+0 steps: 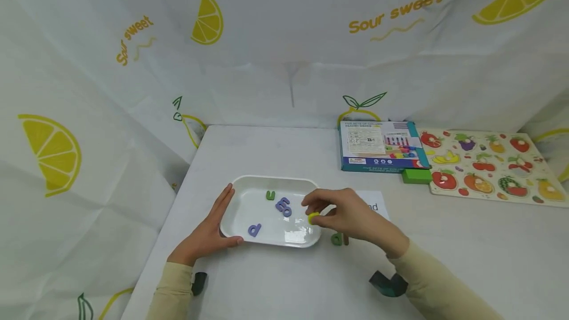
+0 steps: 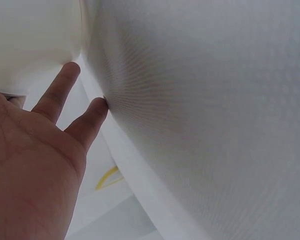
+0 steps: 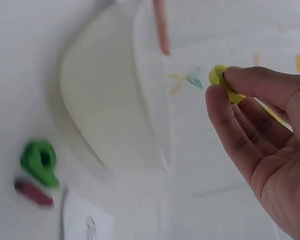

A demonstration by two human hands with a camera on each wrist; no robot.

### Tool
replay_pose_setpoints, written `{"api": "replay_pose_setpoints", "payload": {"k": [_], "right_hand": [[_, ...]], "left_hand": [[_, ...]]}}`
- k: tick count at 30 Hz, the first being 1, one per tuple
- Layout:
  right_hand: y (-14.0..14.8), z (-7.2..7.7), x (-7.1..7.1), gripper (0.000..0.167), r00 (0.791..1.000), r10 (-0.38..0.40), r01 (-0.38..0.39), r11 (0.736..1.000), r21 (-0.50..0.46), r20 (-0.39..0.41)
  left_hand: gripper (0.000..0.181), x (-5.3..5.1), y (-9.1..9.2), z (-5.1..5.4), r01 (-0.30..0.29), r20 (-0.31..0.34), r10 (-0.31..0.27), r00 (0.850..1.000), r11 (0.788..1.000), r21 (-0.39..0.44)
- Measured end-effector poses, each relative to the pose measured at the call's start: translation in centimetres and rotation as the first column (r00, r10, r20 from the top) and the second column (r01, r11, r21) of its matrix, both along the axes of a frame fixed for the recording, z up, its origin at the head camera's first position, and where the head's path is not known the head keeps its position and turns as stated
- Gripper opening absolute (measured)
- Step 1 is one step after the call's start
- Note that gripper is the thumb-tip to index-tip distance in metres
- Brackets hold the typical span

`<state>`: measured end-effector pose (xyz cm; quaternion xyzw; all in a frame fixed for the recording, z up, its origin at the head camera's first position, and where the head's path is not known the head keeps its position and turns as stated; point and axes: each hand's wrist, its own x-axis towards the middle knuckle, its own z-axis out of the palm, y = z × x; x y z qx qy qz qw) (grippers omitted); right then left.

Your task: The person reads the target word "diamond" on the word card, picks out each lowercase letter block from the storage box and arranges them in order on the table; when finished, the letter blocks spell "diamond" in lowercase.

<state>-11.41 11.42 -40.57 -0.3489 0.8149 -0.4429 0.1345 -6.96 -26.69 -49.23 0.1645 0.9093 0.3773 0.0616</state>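
A white tray [image 1: 271,238] holds several letters: a green u [image 1: 270,195], a purple m [image 1: 282,204], a purple round letter [image 1: 287,211] and a purple d-like letter [image 1: 254,230]. My left hand [image 1: 209,236] rests against the tray's left end, thumb at the near rim and fingers straight along the side. Over the tray's right end, my right hand [image 1: 342,214] pinches a yellow letter [image 3: 219,77] between thumb and index finger; which letter it is cannot be told. Right of the tray lie a green letter [image 3: 40,161] and a dark red piece [image 3: 34,193].
A white card [image 1: 378,201] with print, partly hidden by the right hand, lies beside the tray. Further back are a boxed set [image 1: 378,144], a green block [image 1: 416,176] and a fruit puzzle board [image 1: 489,167]. Dark straps [image 1: 388,283] show near both wrists.
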Motion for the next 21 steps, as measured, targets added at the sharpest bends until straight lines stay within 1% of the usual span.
{"api": "replay_pose_setpoints", "payload": {"k": [2, 5, 8, 10, 13, 17, 19, 21], "right_hand": [[2.2, 0.6, 0.1, 0.035, 0.998, -0.054, 0.054, 0.999, 0.004, 0.014], [5.2, 0.7, 0.5, 0.038, 0.989, -0.150, 0.149, 0.988, 0.048, 0.011], [7.5, -0.4, 0.9, 0.041, 0.971, -0.238, 0.236, 0.966, 0.110, 0.001], [8.5, -1.4, 1.3, 0.041, 0.962, -0.271, 0.267, 0.952, 0.149, 0.006], [9.3, -3.3, 1.9, 0.039, 0.960, -0.280, 0.270, 0.944, 0.190, 0.027], [9.1, -5.7, 2.5, 0.037, 0.964, -0.263, 0.251, 0.947, 0.200, 0.034], [8.8, -6.8, 2.7, 0.036, 0.965, -0.259, 0.248, 0.948, 0.200, 0.030], [8.5, -7.5, 2.9, 0.035, 0.963, -0.270, 0.259, 0.943, 0.209, 0.025]], "left_hand": [[0.127, 0.0, 0.0, -0.1, -0.002, 0.002, 0.002, 1.000, 1.000, 0.003], [0.127, 0.0, 0.0, -0.1, -0.001, 0.000, 0.001, 1.000, 1.000, 0.010], [0.128, -0.1, 0.0, -0.2, -0.001, 0.002, 0.001, 1.000, 1.000, 0.012], [0.128, -0.1, -0.1, -0.3, 0.001, -0.005, -0.001, 1.000, 1.000, 0.008], [0.128, -0.2, -0.1, -0.3, 0.003, -0.014, -0.003, 1.000, 1.000, 0.004], [0.127, -0.1, -0.2, -0.4, 0.002, -0.014, -0.002, 1.000, 1.000, 0.009], [0.126, -0.1, -0.2, -0.4, 0.000, -0.012, 0.000, 1.000, 1.000, 0.008], [0.126, -0.1, -0.1, -0.4, -0.004, -0.004, 0.004, 1.000, 1.000, 0.012]]}}
